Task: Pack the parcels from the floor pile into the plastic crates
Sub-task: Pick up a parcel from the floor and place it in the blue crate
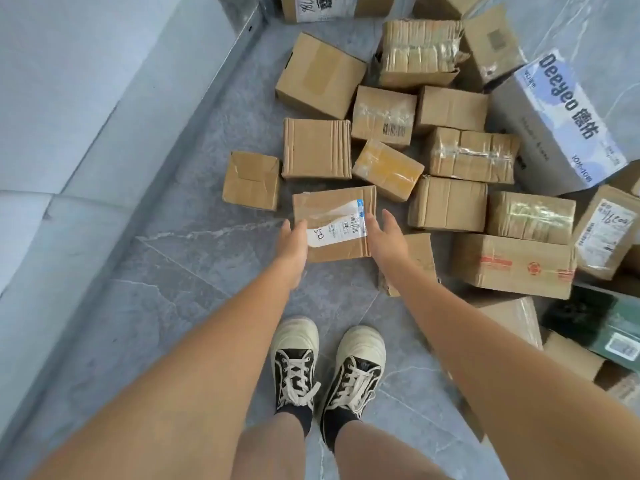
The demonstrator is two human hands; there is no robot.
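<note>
A flat brown cardboard parcel [332, 220] with a white shipping label lies on the grey floor just in front of my feet. My left hand [292, 245] is at its left edge and my right hand [388, 237] at its right edge, fingers straight, one on each side of the parcel. Whether the palms touch the cardboard is unclear. Behind and to the right spreads the pile of brown parcels [446, 206]. No plastic crate is in view.
A big white box printed "Deeyeo" [561, 123] leans at the right. A dark green box [609, 323] sits at the lower right. A pale wall with a metal baseboard [214, 84] runs along the left. My two shoes [329, 368] stand on marbled grey tiles.
</note>
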